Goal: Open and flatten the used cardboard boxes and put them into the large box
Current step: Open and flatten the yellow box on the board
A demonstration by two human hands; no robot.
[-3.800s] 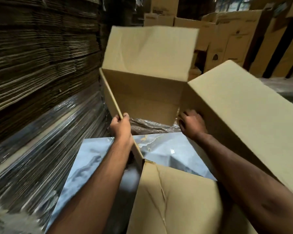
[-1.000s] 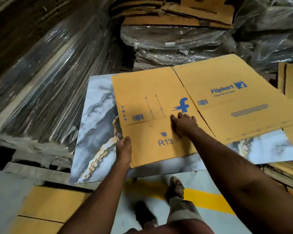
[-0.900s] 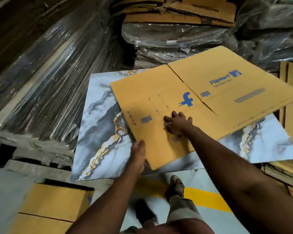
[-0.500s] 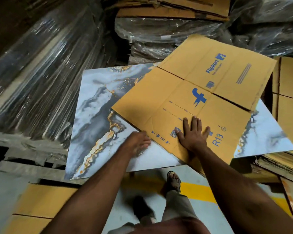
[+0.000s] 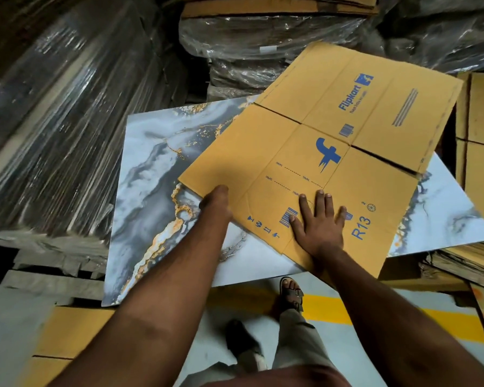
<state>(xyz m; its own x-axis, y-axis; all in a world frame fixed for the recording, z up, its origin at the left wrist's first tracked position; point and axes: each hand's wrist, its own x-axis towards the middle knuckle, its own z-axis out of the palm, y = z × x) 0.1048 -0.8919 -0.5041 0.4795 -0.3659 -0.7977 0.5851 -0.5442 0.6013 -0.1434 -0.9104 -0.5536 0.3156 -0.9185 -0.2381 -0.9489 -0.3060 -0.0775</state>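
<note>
Lying flattened box [image 5: 333, 152] on marble slab [image 5: 162, 152], wrapped stacks [image 5: 53, 121] beside.

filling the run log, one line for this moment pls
flattened box on marble slab | right hand pressing flat | left hand at its edge

The box [image 5: 319, 152] was already fully flattened, a yellowish-brown cardboard sheet with blue print on it: a big "f" logo, "Flipkart" lettering, barcodes and "R13" near the close corner. It lay face up and skewed at an angle on a marbled grey-white slab [image 5: 157, 169], with the near corner sticking out past the slab's front edge and the far flaps running off toward the plastic-wrapped stacks behind.
</note>
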